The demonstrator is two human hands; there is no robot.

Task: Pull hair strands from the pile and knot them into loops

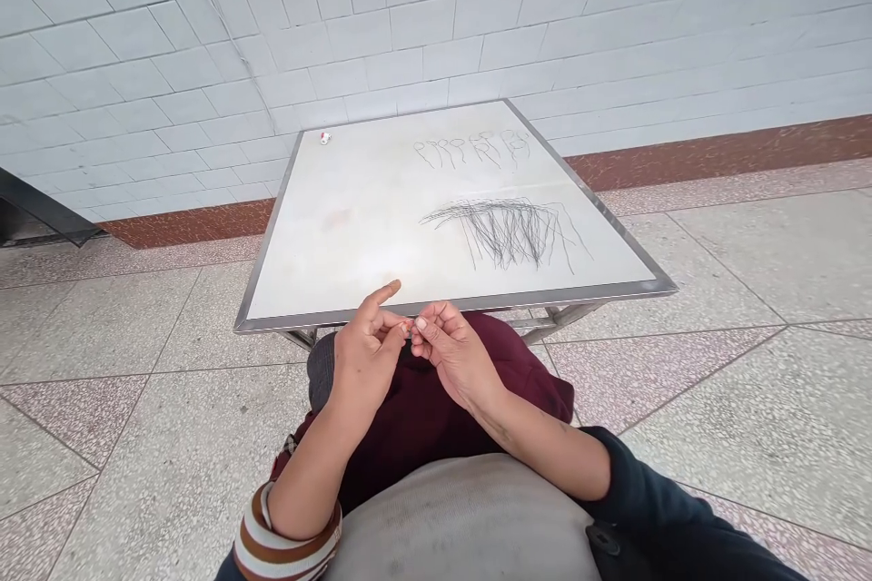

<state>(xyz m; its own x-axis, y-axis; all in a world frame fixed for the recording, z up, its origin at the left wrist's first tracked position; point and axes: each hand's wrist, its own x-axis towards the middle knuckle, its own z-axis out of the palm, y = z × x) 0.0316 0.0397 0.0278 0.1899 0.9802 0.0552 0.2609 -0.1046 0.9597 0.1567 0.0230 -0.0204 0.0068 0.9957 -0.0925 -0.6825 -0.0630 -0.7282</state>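
My left hand (370, 349) and my right hand (455, 349) meet over my lap, just in front of the table's near edge. Thumb and fingers of the left pinch a tiny orange-red piece (407, 328), with one finger stretched out. My right thumb and fingers are pinched right beside it; whatever they hold is too small to make out. On the white tabletop (354, 236), a loose bundle of thin dark strands (508, 231) lies at the right. Behind it, several looped strands (470, 148) are laid in a row.
A small white and red object (325, 138) stands in the table's far left corner. The tabletop has a grey metal rim (272, 218). A white tiled wall (422, 27) rises behind it. Speckled stone floor (183, 436) surrounds the table.
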